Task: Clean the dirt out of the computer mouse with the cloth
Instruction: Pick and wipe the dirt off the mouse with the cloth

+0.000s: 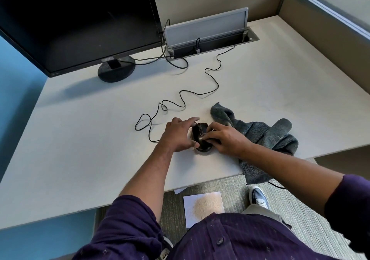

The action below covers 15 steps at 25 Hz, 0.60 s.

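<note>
Both hands, left hand (178, 134) and right hand (224, 137), are holding the mouse (201, 137) between them, maybe pinching it, while the cloth (266, 137) is lying unused beside the right hand, so dirt could be spreading.

Left hand (177, 135) fingers spread, palm down; right hand (225, 137) curled, fingertips pinching

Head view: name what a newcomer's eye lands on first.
Both hands meet mid-desk on the black computer mouse: the left hand braces its side, the right hand works on top. The grey cloth lies crumpled just right of them, draping over the desk edge. A dark monitor looms at far left.
</note>
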Motion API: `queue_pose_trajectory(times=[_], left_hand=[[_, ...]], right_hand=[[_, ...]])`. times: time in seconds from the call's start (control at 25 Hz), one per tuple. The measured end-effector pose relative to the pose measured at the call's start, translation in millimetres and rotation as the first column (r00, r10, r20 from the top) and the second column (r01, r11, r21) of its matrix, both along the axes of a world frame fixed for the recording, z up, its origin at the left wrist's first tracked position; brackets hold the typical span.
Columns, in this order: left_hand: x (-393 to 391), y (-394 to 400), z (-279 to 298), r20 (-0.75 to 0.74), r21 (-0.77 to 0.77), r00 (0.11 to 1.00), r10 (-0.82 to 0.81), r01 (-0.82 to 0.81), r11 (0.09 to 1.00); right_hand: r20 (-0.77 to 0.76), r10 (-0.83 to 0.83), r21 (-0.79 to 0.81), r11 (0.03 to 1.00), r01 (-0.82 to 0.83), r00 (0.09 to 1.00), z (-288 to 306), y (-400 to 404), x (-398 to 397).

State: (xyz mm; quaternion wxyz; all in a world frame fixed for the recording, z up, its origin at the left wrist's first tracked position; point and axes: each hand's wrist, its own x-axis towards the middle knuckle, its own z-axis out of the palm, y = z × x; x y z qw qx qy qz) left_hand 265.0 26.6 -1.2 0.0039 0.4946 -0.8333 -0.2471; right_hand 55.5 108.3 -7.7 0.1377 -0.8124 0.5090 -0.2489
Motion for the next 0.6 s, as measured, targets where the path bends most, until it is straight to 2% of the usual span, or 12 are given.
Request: queue_pose_trajectory(times=[0.08, 0.16, 0.2, 0.24, 0.36, 0.44, 0.52, 0.56, 0.6], left_hand=[[-0.2, -0.4, -0.4, 0.001, -0.004, 1.000, -0.007, 0.007, 1.000], [-1.0, -0.5, 1.6, 0.012, -0.009, 1.000, -0.016, 0.016, 1.000], [-1.4, -0.5, 2.1, 0.016, -0.007, 1.000, -0.017, 0.017, 1.000], [-1.6, 0.2, 1.9, 0.016, -0.005, 1.000, -0.013, 0.013, 1.000], [-1.5, 1.8, 2.6, 0.027, -0.004, 1.000, -0.004, 0.005, 1.000], [-2.2, 1.5, 3.8, 0.028, -0.009, 1.000, -0.009, 0.009, 1.000], [-3.6, 1.2, 5.9, 0.035, -0.010, 0.999, -0.016, 0.017, 1.000], [-3.7, 1.0, 6.0, 0.037, -0.010, 0.999, -0.021, 0.021, 1.000], [-3.3, 1.5, 5.9, 0.037, -0.012, 0.999, -0.022, 0.022, 1.000]], right_hand=[[-0.025, 0.112, 0.031, 0.993, -0.111, 0.993, -1.2, 5.0, -1.4], [-0.116, 0.307, 0.060, 0.951, -0.302, 0.945, 3.7, 3.2, -9.8], [-0.149, 0.345, 0.062, 0.938, -0.340, 0.926, 5.8, 0.7, -13.4], [-0.148, 0.313, 0.047, 0.950, -0.309, 0.938, 6.3, -1.1, -15.0], [-0.044, 0.080, 0.016, 0.997, -0.079, 0.996, 3.7, -2.7, -9.6], [-0.078, 0.188, 0.042, 0.982, -0.185, 0.979, 1.1, 1.9, -7.1], [-0.191, 0.390, 0.089, 0.921, -0.380, 0.901, 3.0, 4.5, -12.2], [-0.209, 0.413, 0.101, 0.911, -0.400, 0.887, 4.5, 4.0, -15.0], [-0.170, 0.368, 0.096, 0.930, -0.356, 0.914, 5.9, 3.1, -16.2]])
